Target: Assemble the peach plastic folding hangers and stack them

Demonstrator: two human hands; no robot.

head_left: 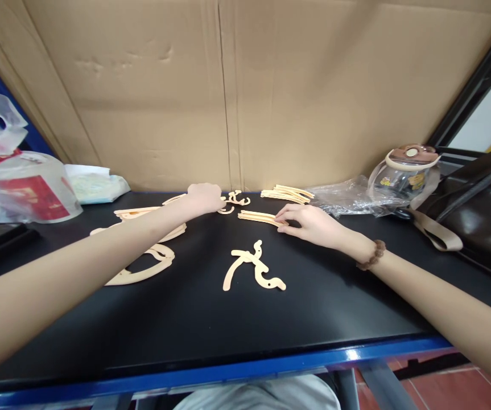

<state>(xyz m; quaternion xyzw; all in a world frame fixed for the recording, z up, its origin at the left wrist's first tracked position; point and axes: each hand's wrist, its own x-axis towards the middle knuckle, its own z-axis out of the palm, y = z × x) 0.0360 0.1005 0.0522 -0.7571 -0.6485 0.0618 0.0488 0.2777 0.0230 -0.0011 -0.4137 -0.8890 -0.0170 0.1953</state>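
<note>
My left hand (206,198) is curled, knuckles up, over the far middle of the table, beside a small cluster of peach plastic hooks (237,199). Its fingertips are mostly hidden, so what they grip does not show. My right hand (309,224) pinches the near end of some long peach plastic strips (256,216) lying on the table. In front, between both arms, lie loose curved plastic pieces (256,265), resembling folding-hanger parts, with one hook-shaped end. Under and beyond my left forearm are curved plastic hanger pieces (162,262), partly covered by the arm.
More plastic strips (287,194) are stacked at the back, beside clear plastic wrap (343,196). A clear bottle (405,179) with a strap and a dark bag (479,210) stand right. A plastic bag (23,188) and a tissue pack (95,185) stand left. Cardboard (151,97) walls the back.
</note>
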